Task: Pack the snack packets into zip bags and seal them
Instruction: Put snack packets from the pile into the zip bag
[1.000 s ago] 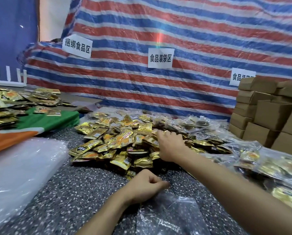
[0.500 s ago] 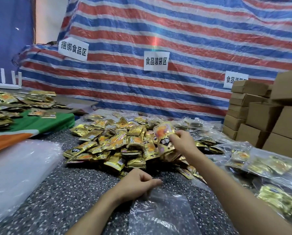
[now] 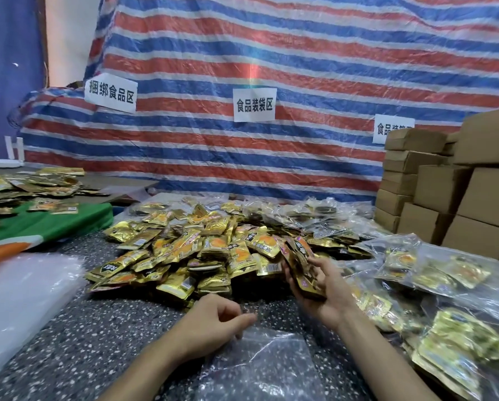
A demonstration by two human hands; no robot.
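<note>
A big heap of gold snack packets [image 3: 190, 250] lies on the speckled table top. My right hand [image 3: 320, 287] is raised just in front of the heap's right side and grips a fanned bunch of packets [image 3: 299, 256]. My left hand [image 3: 213, 322] rests on the table with its fingers curled, pinching the upper edge of an empty clear zip bag [image 3: 260, 363] that lies flat in front of me. Filled zip bags [image 3: 439, 290] with gold packets inside are spread along the right.
A stack of clear empty bags [image 3: 19, 296] lies at the left. Behind it sits a green and orange cloth [image 3: 48, 224] with more packets. Brown cardboard boxes [image 3: 459, 192] are stacked at the right. A striped tarp [image 3: 271, 68] with paper signs closes the back.
My right hand reached into the heap, lifted a bunch of packets and drew it back towards me. My left hand stayed at the empty bag's edge.
</note>
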